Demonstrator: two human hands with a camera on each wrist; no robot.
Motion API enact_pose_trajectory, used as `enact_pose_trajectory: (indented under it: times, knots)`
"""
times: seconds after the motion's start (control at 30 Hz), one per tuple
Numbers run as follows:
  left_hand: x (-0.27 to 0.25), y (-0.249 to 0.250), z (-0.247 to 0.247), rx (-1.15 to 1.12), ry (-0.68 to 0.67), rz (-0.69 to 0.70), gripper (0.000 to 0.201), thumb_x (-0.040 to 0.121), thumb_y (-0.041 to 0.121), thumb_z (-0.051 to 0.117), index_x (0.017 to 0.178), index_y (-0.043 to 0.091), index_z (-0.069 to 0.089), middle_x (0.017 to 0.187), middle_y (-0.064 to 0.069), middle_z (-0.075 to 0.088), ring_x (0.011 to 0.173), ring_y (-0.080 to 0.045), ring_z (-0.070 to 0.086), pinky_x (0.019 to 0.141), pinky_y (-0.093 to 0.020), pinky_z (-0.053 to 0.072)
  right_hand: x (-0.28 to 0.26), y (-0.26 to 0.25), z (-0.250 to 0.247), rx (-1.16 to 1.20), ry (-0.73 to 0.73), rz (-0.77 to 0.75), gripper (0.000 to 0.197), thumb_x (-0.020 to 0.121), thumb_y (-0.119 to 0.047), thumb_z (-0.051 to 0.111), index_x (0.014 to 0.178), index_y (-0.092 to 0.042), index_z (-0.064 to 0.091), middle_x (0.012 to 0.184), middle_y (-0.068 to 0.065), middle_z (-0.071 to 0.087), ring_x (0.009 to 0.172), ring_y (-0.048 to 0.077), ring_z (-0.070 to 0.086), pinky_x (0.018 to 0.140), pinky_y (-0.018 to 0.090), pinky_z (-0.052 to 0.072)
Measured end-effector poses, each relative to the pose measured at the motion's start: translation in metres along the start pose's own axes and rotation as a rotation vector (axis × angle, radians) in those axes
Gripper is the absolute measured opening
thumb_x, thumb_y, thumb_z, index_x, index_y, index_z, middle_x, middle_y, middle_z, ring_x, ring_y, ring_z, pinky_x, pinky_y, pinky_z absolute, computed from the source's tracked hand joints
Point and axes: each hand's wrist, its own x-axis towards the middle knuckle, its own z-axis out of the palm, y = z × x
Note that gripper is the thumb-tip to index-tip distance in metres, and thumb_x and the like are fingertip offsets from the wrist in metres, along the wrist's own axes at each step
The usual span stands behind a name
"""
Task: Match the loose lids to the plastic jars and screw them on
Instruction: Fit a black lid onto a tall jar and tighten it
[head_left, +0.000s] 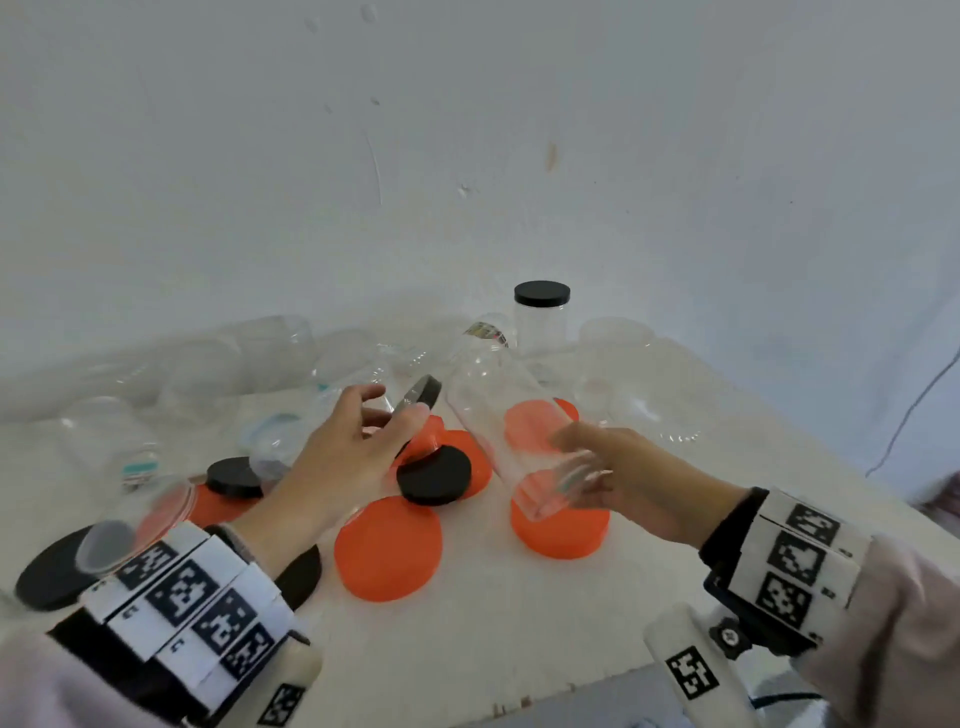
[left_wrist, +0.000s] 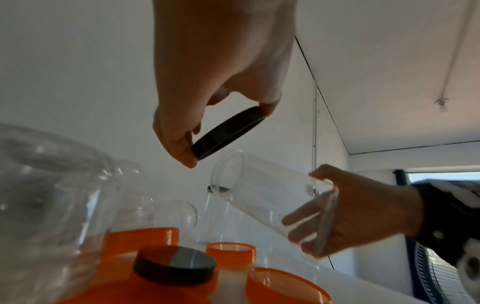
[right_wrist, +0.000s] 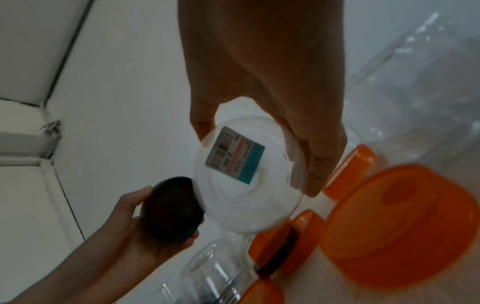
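Note:
My left hand (head_left: 358, 441) pinches a black lid (head_left: 423, 393) by its rim between thumb and fingers, tilted, above the table; the left wrist view shows the same black lid (left_wrist: 228, 133) close to the mouth of a clear jar (left_wrist: 262, 195). My right hand (head_left: 613, 473) grips that tall clear jar (head_left: 498, 415) near its base, slanted with its mouth toward the lid. In the right wrist view the jar's base (right_wrist: 241, 174) carries a label, and the black lid (right_wrist: 171, 209) sits just left of it in the left hand (right_wrist: 124, 236).
Several orange lids (head_left: 388, 551) and black lids (head_left: 435, 475) lie loose on the white table (head_left: 493, 623). Many clear jars (head_left: 270, 353) crowd the back along the wall; one jar with a black lid (head_left: 542, 293) stands upright behind. A cable (head_left: 914, 415) hangs at right.

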Motion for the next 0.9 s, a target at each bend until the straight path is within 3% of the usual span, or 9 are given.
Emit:
enact_pose_trajectory:
  times: [0.07,0.2,0.3,0.4,0.57,0.63,0.7,0.8,0.9]
  knots:
    - [0.0,0.0,-0.012,-0.053,0.063,-0.003,0.069,0.078,0.066,0.058,0.133,0.029,0.041,0.103,0.013,0.06,0.095,-0.005,0.057,0.069,-0.021,0.038,0.002,0.008,0.012,0.024,-0.107,0.058,0.032,0.059,-0.016,0.081,0.087,-0.013,0.064,0.073,0.003,0.059,0.063,0.017,0.058,0.067,0.028,0.049]
    - [-0.005,0.004,-0.026,-0.089,0.076,0.007,0.062,0.081,0.062,0.053,0.132,0.031,0.043,0.102,0.011,0.061,0.096,-0.006,0.057,0.069,-0.026,0.039,0.006,0.026,0.034,-0.1,-0.214,0.092,0.077,0.053,-0.017,0.08,0.122,-0.023,0.047,0.084,0.002,0.05,0.068,0.015,0.048,0.063,0.026,0.046]
    - [-0.011,0.01,-0.03,-0.104,0.051,0.034,0.075,0.068,0.069,0.055,0.132,0.034,0.041,0.111,0.015,0.058,0.1,0.0,0.055,0.072,-0.02,0.04,0.008,0.032,0.042,-0.347,-0.206,0.034,0.078,0.05,-0.022,0.086,0.114,-0.027,0.043,0.09,0.002,0.047,0.074,0.014,0.049,0.067,0.025,0.044]
    - [-0.015,0.014,-0.028,-0.093,0.034,0.07,0.087,0.058,0.07,0.055,0.135,0.033,0.039,0.118,0.012,0.057,0.102,0.001,0.054,0.073,-0.015,0.039,0.012,0.037,0.042,-0.516,-0.196,-0.007,0.077,0.051,-0.024,0.088,0.111,-0.032,0.04,0.097,0.003,0.048,0.083,0.015,0.051,0.079,0.029,0.048]
    - [-0.018,0.018,-0.023,-0.072,-0.004,0.1,0.092,0.057,0.071,0.058,0.138,0.033,0.037,0.126,0.01,0.055,0.118,-0.01,0.053,0.091,-0.026,0.042,0.019,0.036,0.038,-0.668,-0.201,-0.044,0.098,0.058,-0.019,0.09,0.133,-0.026,0.028,0.109,-0.005,0.05,0.094,0.009,0.052,0.075,0.021,0.05]
    - [-0.018,0.021,-0.02,-0.046,-0.019,0.116,0.09,0.059,0.071,0.061,0.138,0.034,0.037,0.125,0.014,0.052,0.118,-0.008,0.05,0.09,-0.025,0.04,0.019,0.037,0.039,-0.702,-0.2,-0.037,0.106,0.062,-0.017,0.089,0.143,-0.02,0.02,0.115,-0.011,0.048,0.106,0.008,0.049,0.078,0.016,0.047]
    - [-0.019,0.024,-0.016,-0.02,-0.052,0.136,0.091,0.062,0.073,0.068,0.138,0.035,0.036,0.121,0.02,0.049,0.117,-0.005,0.046,0.085,-0.019,0.037,0.019,0.038,0.039,-0.708,-0.2,-0.034,0.105,0.065,-0.014,0.087,0.145,-0.018,0.019,0.123,-0.011,0.048,0.113,0.01,0.046,0.087,0.02,0.046]
    - [-0.02,0.027,-0.011,0.009,-0.115,0.167,0.094,0.058,0.066,0.069,0.14,0.036,0.035,0.125,0.023,0.045,0.116,0.001,0.044,0.081,-0.011,0.035,0.017,0.031,0.037,-0.641,-0.246,-0.047,0.104,0.064,-0.009,0.087,0.146,-0.025,0.024,0.116,-0.009,0.055,0.114,0.014,0.049,0.099,0.031,0.044]
    - [-0.021,0.028,-0.006,0.067,-0.174,0.217,0.093,0.063,0.058,0.076,0.143,0.035,0.034,0.131,0.022,0.042,0.109,0.011,0.043,0.079,-0.007,0.036,0.011,0.016,0.038,-0.513,-0.3,-0.13,0.115,0.061,-0.014,0.088,0.148,-0.039,0.017,0.14,-0.013,0.045,0.134,0.011,0.037,0.112,0.038,0.034]
